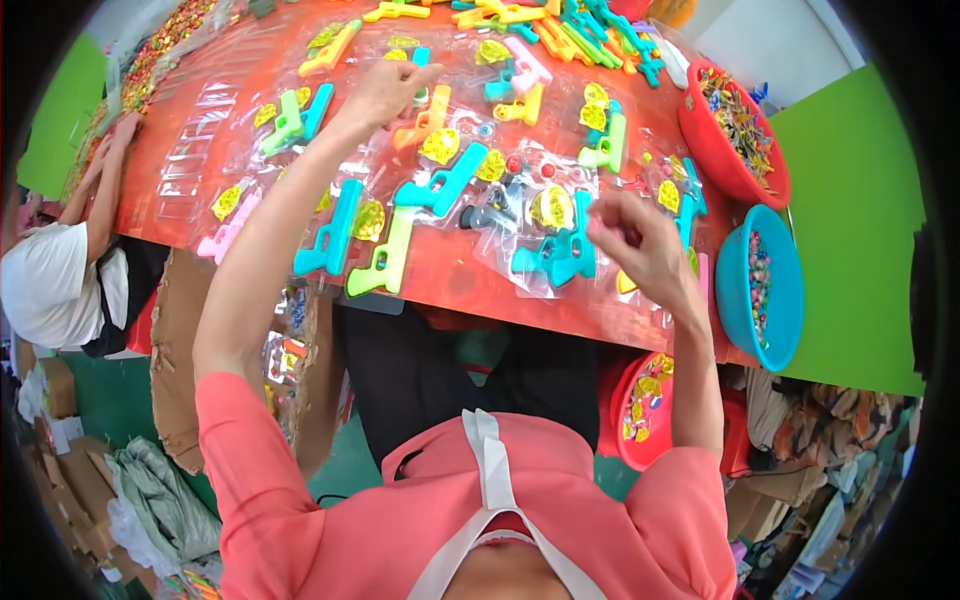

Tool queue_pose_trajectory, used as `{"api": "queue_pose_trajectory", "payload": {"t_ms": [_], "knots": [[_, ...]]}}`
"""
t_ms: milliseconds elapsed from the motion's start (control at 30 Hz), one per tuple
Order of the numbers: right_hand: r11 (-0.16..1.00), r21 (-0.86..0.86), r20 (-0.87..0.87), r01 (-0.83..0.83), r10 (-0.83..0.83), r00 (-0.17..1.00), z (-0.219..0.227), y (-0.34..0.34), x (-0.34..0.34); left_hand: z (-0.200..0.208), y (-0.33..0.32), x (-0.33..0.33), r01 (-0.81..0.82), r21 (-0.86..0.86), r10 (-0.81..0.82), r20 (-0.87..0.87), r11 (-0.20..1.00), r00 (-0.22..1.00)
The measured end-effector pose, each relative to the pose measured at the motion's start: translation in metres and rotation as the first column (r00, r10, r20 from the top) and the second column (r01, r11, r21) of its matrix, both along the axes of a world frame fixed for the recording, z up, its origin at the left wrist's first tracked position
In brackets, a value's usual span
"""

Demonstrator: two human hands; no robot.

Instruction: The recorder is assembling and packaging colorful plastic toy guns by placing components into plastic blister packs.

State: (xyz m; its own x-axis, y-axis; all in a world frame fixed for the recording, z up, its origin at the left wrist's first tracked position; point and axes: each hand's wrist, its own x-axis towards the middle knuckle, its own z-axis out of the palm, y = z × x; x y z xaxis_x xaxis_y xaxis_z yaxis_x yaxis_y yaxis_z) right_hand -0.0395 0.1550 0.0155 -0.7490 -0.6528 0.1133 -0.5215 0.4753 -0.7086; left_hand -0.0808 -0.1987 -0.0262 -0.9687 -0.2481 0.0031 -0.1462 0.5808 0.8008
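Note:
My left hand (388,92) reaches to the far middle of the table, its fingers curled over a blue toy pistol (421,57) that shows partly beneath them. Whether it grips anything is hidden. My right hand (645,245) is closed in a loose pinch beside a teal toy pistol (558,258); what the fingers hold, if anything, I cannot make out. Next to that pistol sits a clear yellow piece (552,208) in clear plastic packaging. Left of it lie another teal pistol (442,182), a lime one (384,255) and a blue one (330,232).
Toy pistols pile up at the far edge of the red table (450,262). On the right stand a red basin (780,180) of colourful pieces and a teal basin (785,300) of small balls. A person in a white shirt (50,280) sits at the left; a cardboard box (180,350) stands below.

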Motion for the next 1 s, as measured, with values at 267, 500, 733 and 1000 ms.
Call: {"api": "queue_pose_trajectory", "payload": {"t_ms": [267,500,733,1000], "knots": [[0.993,0.063,-0.059,-0.095,0.099,0.993,-0.002,-0.091,-0.093,0.008,-0.009,0.014,0.023,0.561,-0.065,0.054,0.827,0.996],[0.973,0.085,-0.207,-0.213,0.226,0.952,-0.022,-0.139,-0.122,0.009,-0.016,0.06,-0.006,0.836,-0.127,0.09,0.549,0.988],[0.966,0.242,-0.358,-0.092,0.177,0.917,-0.024,-0.106,-0.135,0.012,-0.038,0.068,0.117,0.839,-0.164,-0.033,0.532,0.986],[0.924,0.341,-0.521,-0.174,0.34,0.783,-0.048,-0.122,-0.137,0.012,-0.035,0.066,0.202,0.699,-0.24,-0.045,0.686,0.97]]}}
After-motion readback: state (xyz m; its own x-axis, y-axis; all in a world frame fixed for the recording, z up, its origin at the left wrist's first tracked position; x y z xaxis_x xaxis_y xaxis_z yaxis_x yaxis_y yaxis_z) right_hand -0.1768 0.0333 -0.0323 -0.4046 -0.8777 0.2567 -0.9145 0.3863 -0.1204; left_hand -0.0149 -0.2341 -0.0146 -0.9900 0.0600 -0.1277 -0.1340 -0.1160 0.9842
